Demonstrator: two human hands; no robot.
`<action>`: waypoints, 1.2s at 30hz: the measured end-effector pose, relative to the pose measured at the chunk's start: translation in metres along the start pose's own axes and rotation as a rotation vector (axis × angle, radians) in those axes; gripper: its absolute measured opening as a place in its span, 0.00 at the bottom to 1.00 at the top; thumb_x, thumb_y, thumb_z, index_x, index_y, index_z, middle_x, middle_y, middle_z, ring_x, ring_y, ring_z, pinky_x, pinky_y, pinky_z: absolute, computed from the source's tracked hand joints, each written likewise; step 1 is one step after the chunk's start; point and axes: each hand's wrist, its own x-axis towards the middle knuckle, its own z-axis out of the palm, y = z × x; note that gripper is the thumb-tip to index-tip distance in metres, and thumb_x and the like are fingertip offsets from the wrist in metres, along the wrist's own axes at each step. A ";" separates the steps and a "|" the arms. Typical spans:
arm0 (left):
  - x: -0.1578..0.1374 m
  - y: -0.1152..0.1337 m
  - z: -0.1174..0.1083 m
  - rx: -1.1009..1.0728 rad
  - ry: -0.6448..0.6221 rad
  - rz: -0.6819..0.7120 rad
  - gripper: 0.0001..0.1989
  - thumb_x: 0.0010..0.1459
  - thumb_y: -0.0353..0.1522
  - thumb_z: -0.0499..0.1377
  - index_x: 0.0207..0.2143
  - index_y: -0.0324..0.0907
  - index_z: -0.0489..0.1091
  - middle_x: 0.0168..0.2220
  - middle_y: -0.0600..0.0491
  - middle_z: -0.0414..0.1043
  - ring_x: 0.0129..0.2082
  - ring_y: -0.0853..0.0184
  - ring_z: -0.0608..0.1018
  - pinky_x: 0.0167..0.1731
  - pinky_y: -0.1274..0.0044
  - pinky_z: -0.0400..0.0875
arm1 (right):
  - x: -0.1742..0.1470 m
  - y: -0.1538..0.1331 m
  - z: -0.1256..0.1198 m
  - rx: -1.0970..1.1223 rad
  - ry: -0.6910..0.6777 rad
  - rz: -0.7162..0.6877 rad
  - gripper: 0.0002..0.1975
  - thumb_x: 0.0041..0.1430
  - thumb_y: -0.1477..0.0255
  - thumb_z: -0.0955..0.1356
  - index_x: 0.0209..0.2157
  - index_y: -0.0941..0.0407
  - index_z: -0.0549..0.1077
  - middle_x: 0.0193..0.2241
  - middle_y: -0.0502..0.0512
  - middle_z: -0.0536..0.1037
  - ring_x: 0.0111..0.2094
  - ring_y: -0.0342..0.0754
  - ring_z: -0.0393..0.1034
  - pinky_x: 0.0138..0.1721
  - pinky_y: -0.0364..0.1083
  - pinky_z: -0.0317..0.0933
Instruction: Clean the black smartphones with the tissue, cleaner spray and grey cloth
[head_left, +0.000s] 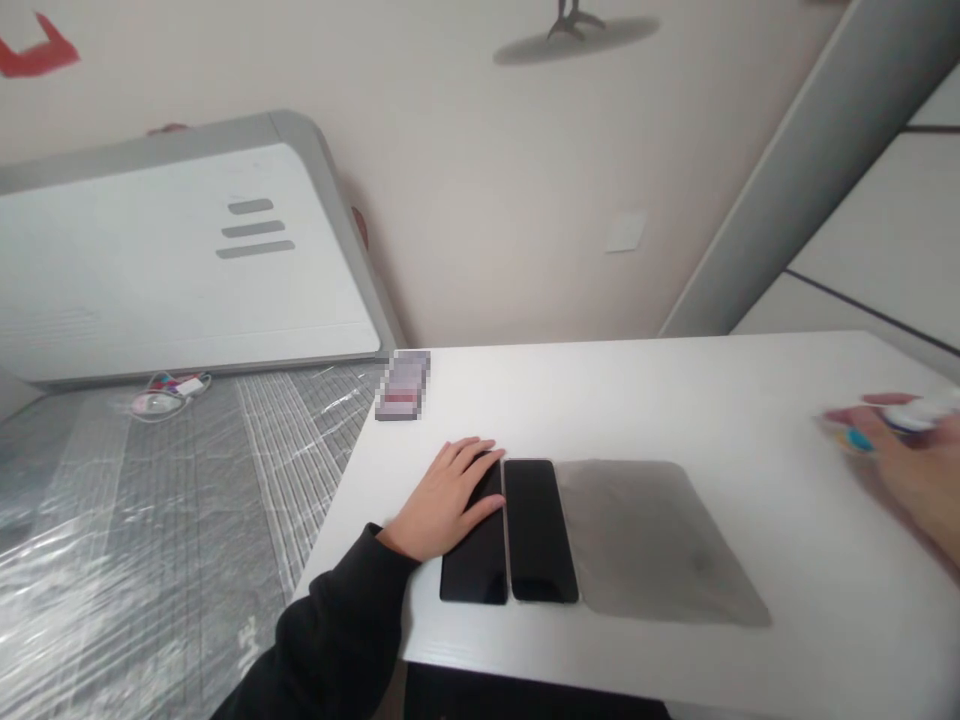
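My left hand (pixel 448 500) lies flat, fingers slightly spread, on the left phone (pixel 477 574). Right phone (pixel 540 530) alongside, screen dark. Grey cloth (pixel 652 540) just beside it on white worktop (pixel 750 410). My right hand (pixel 904 470), motion-blurred at far right, holds a whitish bottle (pixel 921 414).

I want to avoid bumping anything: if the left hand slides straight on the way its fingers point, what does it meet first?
Probably the right black slab: the left hand has its thumb tip at that slab's left edge, while its fingers aim past the far edge. Depth is unclear.
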 end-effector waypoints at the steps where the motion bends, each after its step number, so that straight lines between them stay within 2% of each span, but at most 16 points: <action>1: 0.000 -0.001 0.000 0.000 0.006 0.002 0.26 0.71 0.44 0.54 0.67 0.47 0.61 0.67 0.44 0.65 0.68 0.54 0.64 0.68 0.54 0.61 | -0.003 -0.004 0.000 0.075 -0.023 0.024 0.11 0.47 0.66 0.76 0.28 0.50 0.70 0.25 0.54 0.74 0.28 0.52 0.69 0.33 0.53 0.60; 4: 0.002 -0.003 0.001 -0.010 0.023 0.016 0.25 0.72 0.44 0.52 0.66 0.47 0.62 0.66 0.44 0.66 0.67 0.55 0.65 0.68 0.55 0.61 | -0.034 -0.020 0.000 0.326 -0.172 0.030 0.20 0.41 0.56 0.75 0.34 0.48 0.67 0.23 0.46 0.69 0.25 0.48 0.65 0.30 0.50 0.62; 7: 0.003 -0.005 0.001 -0.026 0.044 0.029 0.24 0.72 0.44 0.52 0.66 0.48 0.63 0.65 0.44 0.67 0.66 0.54 0.67 0.67 0.54 0.63 | -0.084 -0.034 0.004 0.449 -0.537 0.096 0.20 0.43 0.54 0.74 0.35 0.50 0.71 0.19 0.44 0.66 0.16 0.45 0.58 0.18 0.46 0.57; 9: 0.005 -0.006 0.001 -0.022 0.055 0.011 0.24 0.71 0.45 0.52 0.65 0.49 0.64 0.64 0.45 0.68 0.65 0.54 0.68 0.66 0.54 0.63 | -0.115 -0.040 0.006 0.518 -0.729 0.156 0.20 0.50 0.54 0.71 0.40 0.52 0.74 0.21 0.44 0.66 0.13 0.40 0.51 0.14 0.43 0.51; 10: 0.005 -0.006 0.001 -0.018 0.053 0.002 0.24 0.71 0.45 0.52 0.65 0.49 0.65 0.64 0.46 0.68 0.66 0.54 0.68 0.67 0.55 0.63 | -0.126 -0.042 0.007 0.665 -0.852 0.239 0.20 0.52 0.55 0.72 0.43 0.50 0.73 0.22 0.43 0.65 0.13 0.38 0.47 0.13 0.41 0.48; 13: 0.005 -0.007 0.001 -0.006 0.049 -0.009 0.24 0.71 0.46 0.52 0.65 0.49 0.65 0.65 0.46 0.68 0.66 0.54 0.68 0.67 0.55 0.63 | -0.146 -0.048 0.003 0.924 -1.038 0.392 0.18 0.61 0.56 0.70 0.51 0.44 0.69 0.25 0.41 0.63 0.14 0.34 0.37 0.13 0.38 0.42; 17: 0.005 -0.008 0.000 0.003 0.054 -0.008 0.24 0.71 0.46 0.51 0.65 0.49 0.65 0.65 0.47 0.68 0.66 0.54 0.68 0.67 0.56 0.63 | -0.147 -0.049 -0.005 0.969 -1.105 0.418 0.22 0.68 0.53 0.66 0.61 0.35 0.61 0.27 0.40 0.63 0.13 0.33 0.33 0.12 0.36 0.40; 19: 0.005 -0.009 0.000 0.003 0.047 -0.011 0.25 0.71 0.46 0.51 0.65 0.49 0.65 0.65 0.47 0.68 0.66 0.54 0.68 0.67 0.56 0.62 | -0.141 -0.046 -0.009 0.884 -1.120 0.311 0.23 0.69 0.53 0.65 0.63 0.34 0.59 0.28 0.41 0.66 0.13 0.33 0.38 0.12 0.36 0.45; 20: 0.005 -0.009 0.000 0.002 0.043 -0.011 0.25 0.71 0.46 0.51 0.65 0.48 0.64 0.65 0.47 0.68 0.66 0.54 0.68 0.67 0.56 0.62 | -0.137 -0.045 -0.010 0.777 -1.113 0.211 0.24 0.70 0.54 0.65 0.64 0.35 0.60 0.29 0.42 0.68 0.13 0.34 0.44 0.13 0.36 0.50; 22: 0.005 -0.008 0.000 -0.002 0.033 -0.010 0.25 0.71 0.47 0.50 0.65 0.48 0.64 0.65 0.46 0.67 0.66 0.54 0.67 0.67 0.56 0.62 | -0.128 -0.043 -0.012 0.454 -1.083 -0.050 0.25 0.70 0.56 0.66 0.66 0.38 0.62 0.35 0.49 0.77 0.19 0.40 0.65 0.22 0.41 0.66; 23: 0.005 -0.008 0.001 -0.004 0.027 -0.010 0.25 0.71 0.47 0.50 0.65 0.48 0.64 0.65 0.46 0.67 0.66 0.54 0.67 0.68 0.56 0.61 | -0.123 -0.043 -0.013 0.277 -1.068 -0.184 0.25 0.70 0.57 0.66 0.66 0.39 0.64 0.42 0.53 0.80 0.29 0.47 0.75 0.31 0.47 0.73; 24: 0.005 -0.008 0.001 -0.006 0.022 -0.010 0.26 0.71 0.47 0.50 0.65 0.47 0.64 0.66 0.46 0.66 0.67 0.54 0.66 0.68 0.55 0.60 | -0.118 -0.044 -0.013 0.122 -1.062 -0.300 0.25 0.70 0.58 0.66 0.66 0.41 0.65 0.49 0.56 0.81 0.41 0.53 0.79 0.41 0.53 0.75; 26: 0.005 -0.008 0.001 -0.009 0.020 -0.009 0.26 0.72 0.47 0.50 0.66 0.47 0.63 0.66 0.46 0.66 0.67 0.55 0.66 0.68 0.55 0.60 | -0.112 -0.046 -0.014 -0.081 -1.106 -0.457 0.22 0.71 0.59 0.65 0.64 0.43 0.69 0.58 0.56 0.78 0.55 0.61 0.75 0.55 0.60 0.70; 30: 0.004 -0.007 0.001 -0.015 0.022 0.005 0.26 0.72 0.46 0.49 0.66 0.46 0.62 0.66 0.45 0.66 0.67 0.55 0.65 0.68 0.55 0.60 | -0.110 -0.048 -0.015 -0.206 -1.206 -0.562 0.20 0.72 0.59 0.62 0.59 0.47 0.73 0.53 0.57 0.82 0.49 0.62 0.80 0.51 0.61 0.72; 34: 0.004 -0.007 0.001 -0.012 0.018 0.006 0.26 0.72 0.46 0.49 0.67 0.46 0.62 0.66 0.45 0.66 0.67 0.55 0.65 0.68 0.55 0.59 | -0.106 -0.045 -0.018 -0.209 -1.052 -0.591 0.20 0.71 0.59 0.63 0.59 0.47 0.73 0.56 0.58 0.80 0.54 0.62 0.77 0.53 0.61 0.71; 36: 0.004 -0.007 0.002 -0.008 0.015 0.006 0.26 0.72 0.46 0.50 0.67 0.47 0.61 0.67 0.46 0.65 0.68 0.55 0.65 0.68 0.55 0.59 | -0.103 -0.042 -0.019 -0.221 -1.003 -0.618 0.19 0.71 0.61 0.63 0.58 0.47 0.74 0.54 0.58 0.81 0.53 0.62 0.78 0.51 0.61 0.73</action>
